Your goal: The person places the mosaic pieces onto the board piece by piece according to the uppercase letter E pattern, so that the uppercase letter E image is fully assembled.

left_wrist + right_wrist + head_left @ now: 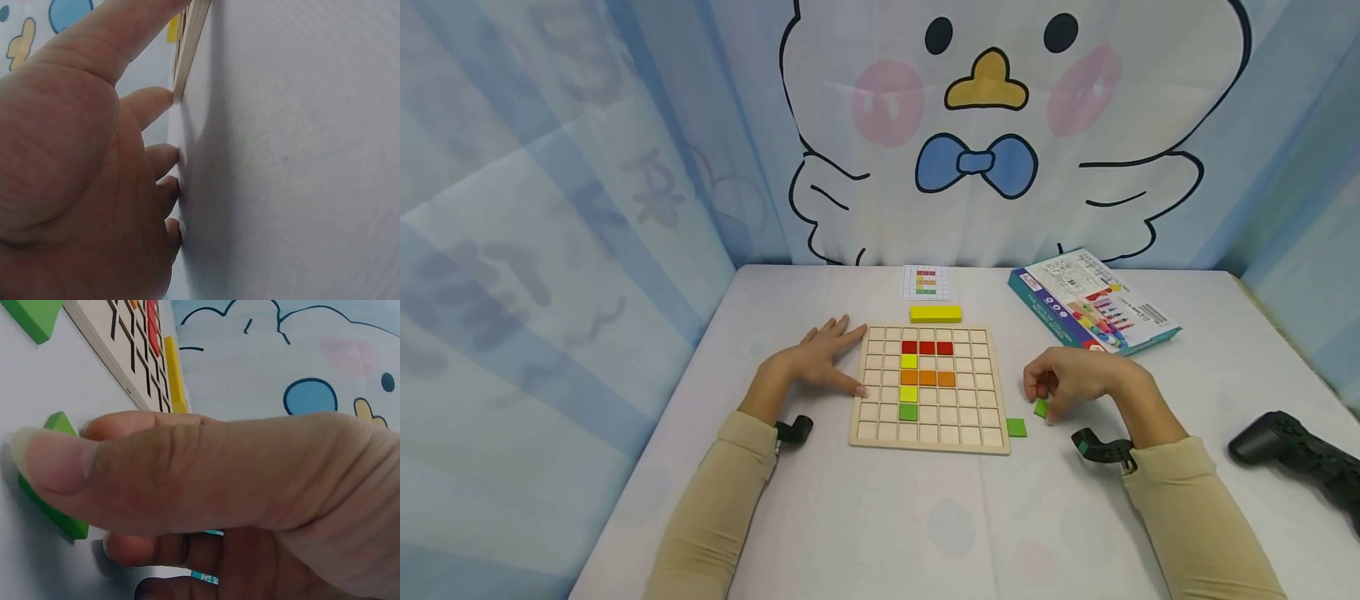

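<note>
A wooden grid board (962, 414) lies flat, bearing three red tiles (927, 347), three orange tiles (928, 378), two yellow tiles and one green tile (908, 412). My left hand (822, 358) spreads its fingers at the board's left side, with the thumb (119, 37) and index fingertip against its edge. To the right of the board, my right hand (1071, 377) pinches a loose green tile (59, 515) between thumb and finger, low over the table; the thumb hides its middle. Another green tile (1017, 427) lies by the board's lower right edge.
Behind the board lies a yellow bar (936, 314), with a printed pattern card (927, 283) farther back. A game box (1093, 302) lies at the back right. A black game controller (1292, 450) is on the table's right side.
</note>
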Available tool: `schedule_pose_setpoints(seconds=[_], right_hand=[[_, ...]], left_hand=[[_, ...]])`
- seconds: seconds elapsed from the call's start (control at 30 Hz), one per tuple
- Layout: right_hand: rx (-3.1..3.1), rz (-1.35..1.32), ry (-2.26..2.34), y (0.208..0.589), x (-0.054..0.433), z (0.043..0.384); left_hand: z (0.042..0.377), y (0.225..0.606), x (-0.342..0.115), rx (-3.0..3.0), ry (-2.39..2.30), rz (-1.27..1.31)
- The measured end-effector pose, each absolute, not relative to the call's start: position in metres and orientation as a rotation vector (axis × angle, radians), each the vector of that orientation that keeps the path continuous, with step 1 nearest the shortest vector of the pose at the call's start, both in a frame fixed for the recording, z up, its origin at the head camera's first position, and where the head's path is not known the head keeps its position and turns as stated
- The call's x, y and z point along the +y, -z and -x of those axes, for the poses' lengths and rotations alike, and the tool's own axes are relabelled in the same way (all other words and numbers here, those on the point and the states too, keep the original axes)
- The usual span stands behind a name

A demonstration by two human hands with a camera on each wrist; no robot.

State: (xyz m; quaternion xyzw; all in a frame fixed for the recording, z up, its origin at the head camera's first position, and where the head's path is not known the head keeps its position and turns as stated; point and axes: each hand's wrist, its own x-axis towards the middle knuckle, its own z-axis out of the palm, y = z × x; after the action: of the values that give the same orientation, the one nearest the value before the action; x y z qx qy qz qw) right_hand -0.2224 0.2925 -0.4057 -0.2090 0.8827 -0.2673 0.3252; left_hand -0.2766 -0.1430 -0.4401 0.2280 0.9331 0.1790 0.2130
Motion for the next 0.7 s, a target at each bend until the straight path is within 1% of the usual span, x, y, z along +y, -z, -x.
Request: schedule_pose_setpoints(seconds=[0.47, 0.7], right_hand=[[2.445, 0.502, 0.662, 0.4089, 0.2917, 0.2254], [2.503, 0.522, 0.706, 0.4121, 0.2923, 0.2286]], left_hand=[[0.2767, 0.4405, -0.1441, 2.583, -0.512, -0.634], [0.2764, 0.4395, -0.1439, 2.588, -0.517, -0.638]])
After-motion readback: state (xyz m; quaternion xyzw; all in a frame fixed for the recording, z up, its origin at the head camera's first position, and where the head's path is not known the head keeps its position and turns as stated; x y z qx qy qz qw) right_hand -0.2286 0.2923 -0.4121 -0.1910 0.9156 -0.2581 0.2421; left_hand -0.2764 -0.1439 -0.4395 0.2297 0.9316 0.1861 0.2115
